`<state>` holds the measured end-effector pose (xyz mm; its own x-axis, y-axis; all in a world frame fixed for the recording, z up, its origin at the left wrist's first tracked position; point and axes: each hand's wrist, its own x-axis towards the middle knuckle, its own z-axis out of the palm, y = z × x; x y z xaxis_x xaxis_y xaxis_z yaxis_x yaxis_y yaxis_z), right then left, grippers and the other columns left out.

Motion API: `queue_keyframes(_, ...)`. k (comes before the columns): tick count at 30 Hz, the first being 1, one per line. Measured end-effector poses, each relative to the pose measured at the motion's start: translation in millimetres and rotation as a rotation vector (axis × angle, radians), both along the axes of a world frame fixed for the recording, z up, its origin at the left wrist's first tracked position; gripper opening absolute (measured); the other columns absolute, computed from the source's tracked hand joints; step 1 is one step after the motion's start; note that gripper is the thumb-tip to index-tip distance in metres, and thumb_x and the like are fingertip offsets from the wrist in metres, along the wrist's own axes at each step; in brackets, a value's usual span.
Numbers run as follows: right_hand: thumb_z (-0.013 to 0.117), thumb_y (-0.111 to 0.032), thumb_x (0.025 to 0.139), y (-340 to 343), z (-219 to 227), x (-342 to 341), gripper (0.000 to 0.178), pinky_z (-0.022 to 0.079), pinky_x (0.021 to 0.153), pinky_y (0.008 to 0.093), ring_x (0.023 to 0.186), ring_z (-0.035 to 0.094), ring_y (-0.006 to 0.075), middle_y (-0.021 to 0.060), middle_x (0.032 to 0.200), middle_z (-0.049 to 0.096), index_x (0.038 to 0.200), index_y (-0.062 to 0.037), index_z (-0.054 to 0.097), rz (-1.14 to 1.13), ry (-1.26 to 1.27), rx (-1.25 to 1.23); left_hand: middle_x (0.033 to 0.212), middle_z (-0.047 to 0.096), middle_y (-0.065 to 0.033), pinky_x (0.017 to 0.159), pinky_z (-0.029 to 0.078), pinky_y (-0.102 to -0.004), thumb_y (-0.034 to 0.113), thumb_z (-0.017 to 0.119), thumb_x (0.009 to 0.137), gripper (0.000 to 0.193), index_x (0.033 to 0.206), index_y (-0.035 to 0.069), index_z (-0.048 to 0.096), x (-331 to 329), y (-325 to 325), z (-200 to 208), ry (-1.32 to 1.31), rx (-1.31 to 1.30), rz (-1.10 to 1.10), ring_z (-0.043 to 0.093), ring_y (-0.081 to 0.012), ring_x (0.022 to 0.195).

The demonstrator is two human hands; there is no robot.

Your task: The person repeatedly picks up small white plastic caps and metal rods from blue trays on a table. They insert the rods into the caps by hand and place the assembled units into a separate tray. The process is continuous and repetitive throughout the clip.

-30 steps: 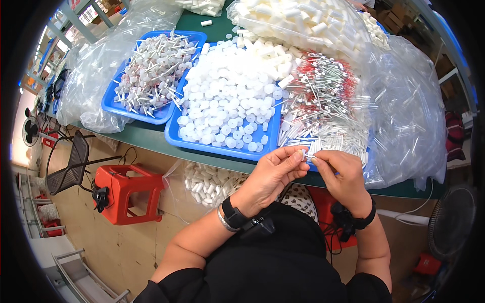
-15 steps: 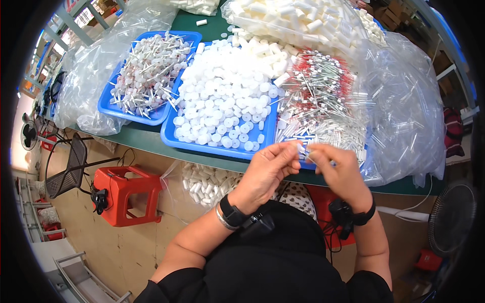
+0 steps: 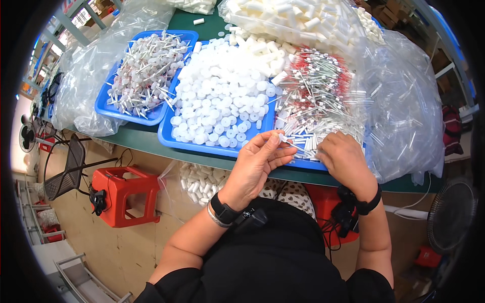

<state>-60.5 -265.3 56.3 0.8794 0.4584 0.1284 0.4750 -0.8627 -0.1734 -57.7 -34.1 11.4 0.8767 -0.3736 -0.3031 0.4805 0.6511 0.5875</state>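
My left hand (image 3: 258, 162) pinches a small white piece with a thin pale rod (image 3: 299, 146) sticking out to the right. Over the near right part of a blue tray, my right hand (image 3: 345, 157) has its fingers curled down among slim white tubes (image 3: 308, 137); whatever sits between its fingertips is hidden. Behind them in that tray lie thin rods with red ends (image 3: 323, 76). The neighbouring blue tray (image 3: 199, 148) is heaped with translucent white discs (image 3: 222, 101). Farther left, another blue tray (image 3: 151, 121) holds many rods fitted with discs (image 3: 144, 76).
A clear bag of white cylinders (image 3: 303, 20) lies at the back. Clear plastic bags (image 3: 404, 106) flank the trays on the green table (image 3: 202, 160). Below stand a red stool (image 3: 121, 197), a bag of white cylinders (image 3: 202, 184) and a fan (image 3: 451, 216) at the right.
My hands were together at the tray's front edge and have parted. The left moved slightly left with the rod piece; the right reached out over the white tubes.
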Motion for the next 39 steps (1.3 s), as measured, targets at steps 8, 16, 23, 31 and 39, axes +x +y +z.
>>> queue_keyframes(8, 0.069, -0.011, 0.082, 0, -7, 5, 0.008, 0.047, 0.071, 0.0405, 0.078, 0.062, 0.0279, 0.0107, 0.078, 0.063, 0.082, -0.0035, 0.065, -0.03, 0.043, 0.172, 0.106, 0.066, -0.0119, 0.09, 0.057, -0.0352, 0.022, 0.058, 0.101, 0.028, 0.121, 0.002, 0.059, 0, -3, -2, 0.018, -0.013, -0.013, 0.068, -0.025, 0.105)
queue_keyframes(16, 0.067, -0.004, 0.09, 14, 8, -11, 0.01, 0.049, 0.057, 0.0328, 0.062, 0.065, 0.026, 0.013, 0.075, 0.064, 0.097, -0.0016, 0.061, -0.091, 0.278, 0.614, 0.107, 0.066, -0.0124, 0.089, 0.057, -0.0337, 0.021, 0.057, 0.101, 0.028, 0.12, 0.001, 0.059, -2, -6, 2, -0.002, -0.027, 0.024, 0.068, -0.0247, 0.105)
queue_keyframes(23, 0.07, -0.004, 0.087, 14, 7, -13, 0.011, 0.049, 0.058, 0.0335, 0.064, 0.065, 0.0261, 0.0124, 0.077, 0.066, 0.094, -0.0003, 0.063, -0.085, 0.205, 0.576, 0.106, 0.067, -0.0125, 0.09, 0.057, -0.0331, 0.02, 0.058, 0.101, 0.027, 0.12, 0.001, 0.059, -1, -7, 1, -0.005, -0.006, 0.035, 0.068, -0.0242, 0.104)
queue_keyframes(31, 0.071, -0.004, 0.085, 16, 8, -12, 0.011, 0.05, 0.059, 0.0324, 0.066, 0.065, 0.0245, 0.0122, 0.08, 0.067, 0.094, 0.0005, 0.064, -0.096, 0.161, 0.567, 0.104, 0.066, -0.013, 0.091, 0.057, -0.0342, 0.02, 0.058, 0.101, 0.028, 0.121, 0.0, 0.058, -3, -6, 0, -0.016, 0.006, 0.059, 0.068, -0.0251, 0.105)
queue_keyframes(39, 0.07, -0.005, 0.087, 16, 5, -11, 0.012, 0.052, 0.06, 0.0312, 0.068, 0.068, 0.0227, 0.0116, 0.081, 0.068, 0.096, 0.0017, 0.065, -0.034, 0.096, 0.56, 0.112, 0.066, -0.0143, 0.093, 0.056, -0.0335, 0.018, 0.058, 0.101, 0.03, 0.125, -0.001, 0.057, -5, -9, -2, -0.032, 0.03, -0.013, 0.067, -0.0243, 0.106)
